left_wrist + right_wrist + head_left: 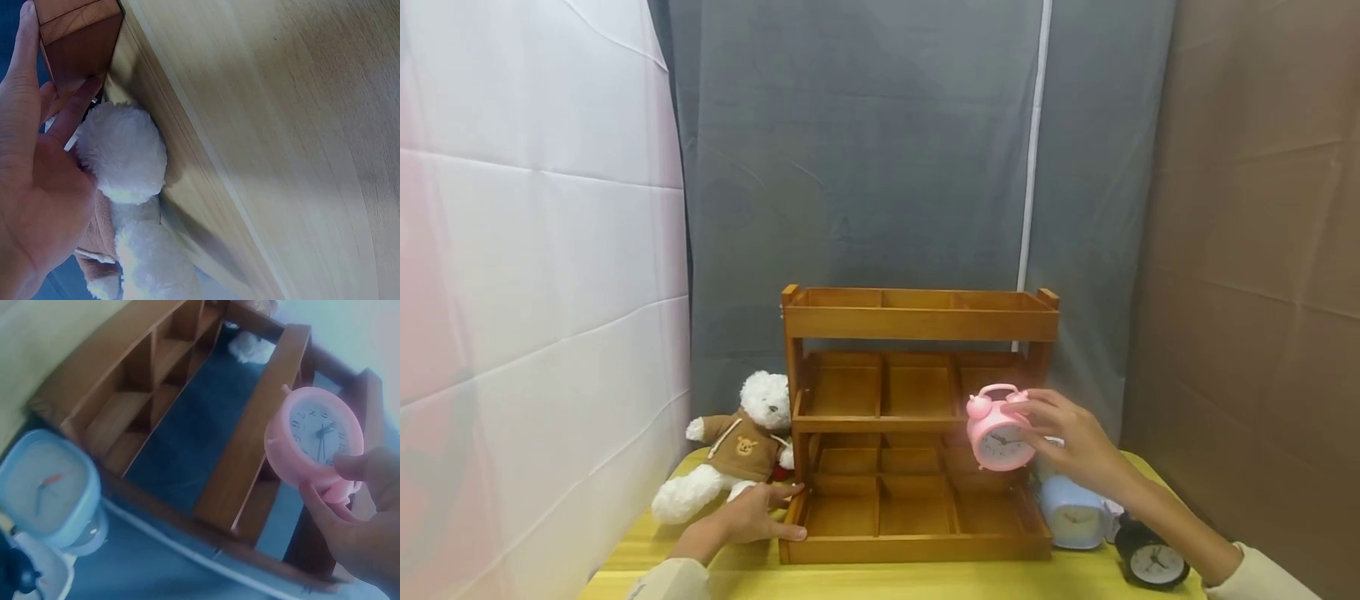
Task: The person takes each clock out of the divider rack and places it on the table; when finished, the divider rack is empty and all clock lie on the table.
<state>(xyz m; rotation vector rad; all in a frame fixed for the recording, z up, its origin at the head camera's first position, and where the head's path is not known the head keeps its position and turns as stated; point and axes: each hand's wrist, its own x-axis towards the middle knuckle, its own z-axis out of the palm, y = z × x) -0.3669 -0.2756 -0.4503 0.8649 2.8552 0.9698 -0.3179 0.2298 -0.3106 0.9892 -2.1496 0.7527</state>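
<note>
A pink twin-bell alarm clock point(1000, 435) is held by my right hand point(1071, 442) in front of the right side of a wooden tiered shelf point(917, 548). In the right wrist view, thumb and fingers grip the pink clock point(320, 434) near its bells, its dial facing the camera. My left hand point(748, 521) rests against the shelf's lower left corner, fingers fairly straight. The left wrist view shows its fingertips on the wood point(84, 47). Divided compartments fill each tier of the shelf.
A white teddy bear point(745, 446) in a brown hoodie sits left of the shelf. To the right stand a light blue clock point(1072, 512) and a black clock point(1153, 562), with another pale item partly hidden behind them. Curtains enclose the yellow wood-grain table point(737, 579).
</note>
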